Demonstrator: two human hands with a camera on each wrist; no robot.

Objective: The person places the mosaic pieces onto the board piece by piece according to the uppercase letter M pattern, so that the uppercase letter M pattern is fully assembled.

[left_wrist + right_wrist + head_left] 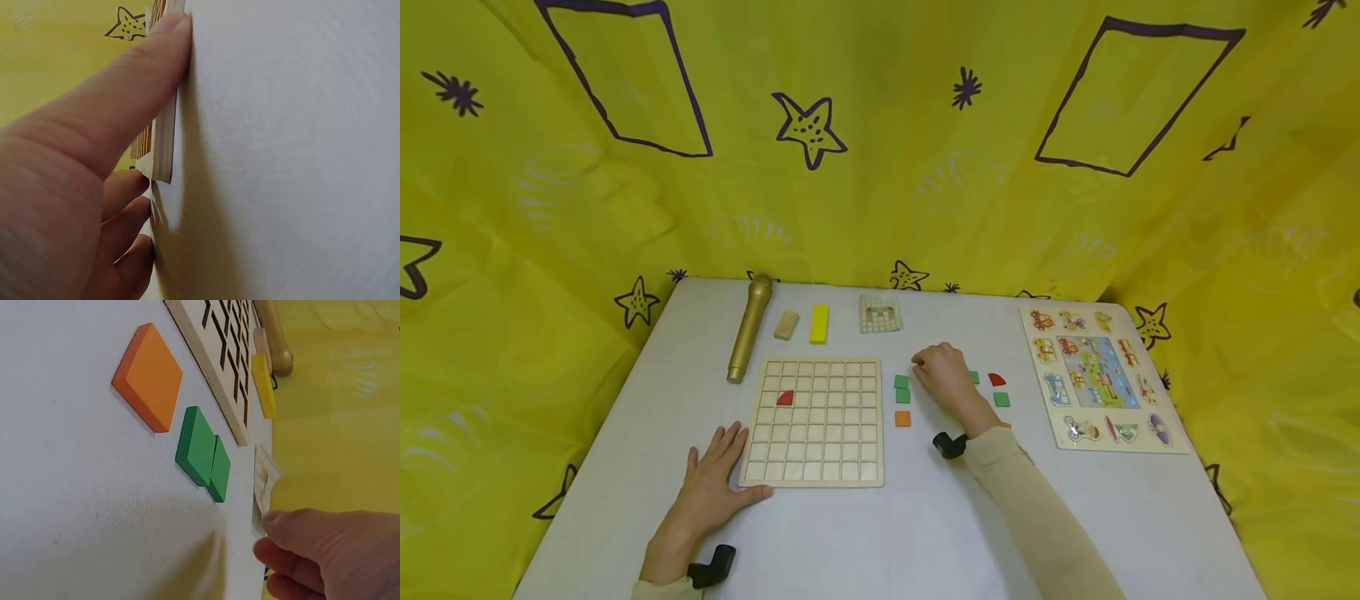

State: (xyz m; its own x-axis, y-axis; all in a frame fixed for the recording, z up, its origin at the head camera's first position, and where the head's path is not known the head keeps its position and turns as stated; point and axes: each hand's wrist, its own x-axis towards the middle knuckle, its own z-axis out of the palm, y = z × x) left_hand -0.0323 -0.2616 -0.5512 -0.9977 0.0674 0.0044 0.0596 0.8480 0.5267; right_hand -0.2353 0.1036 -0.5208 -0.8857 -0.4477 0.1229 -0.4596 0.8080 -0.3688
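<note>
A wooden grid board [818,433] lies on the table with one red quarter-round piece [785,398] in a cell at its upper left. At the board's near left corner rests my left hand [711,483], fingers spread along the left side and thumb by the front edge [161,147]. Just right of the board are two green tiles [902,396] and an orange tile [902,418]. Beyond them my right hand [946,375] hovers with bent fingers, thumb tip close to the index finger [269,550]; I cannot tell if something small is between them.
Past my right hand lie a red quarter-round piece [997,379], a green tile [1002,399] and partly covered tiles. A picture puzzle board [1045,408] is at the far right. Along the back are a gold microphone [749,329], wooden block [786,325], yellow block [819,323] and pattern card [880,314].
</note>
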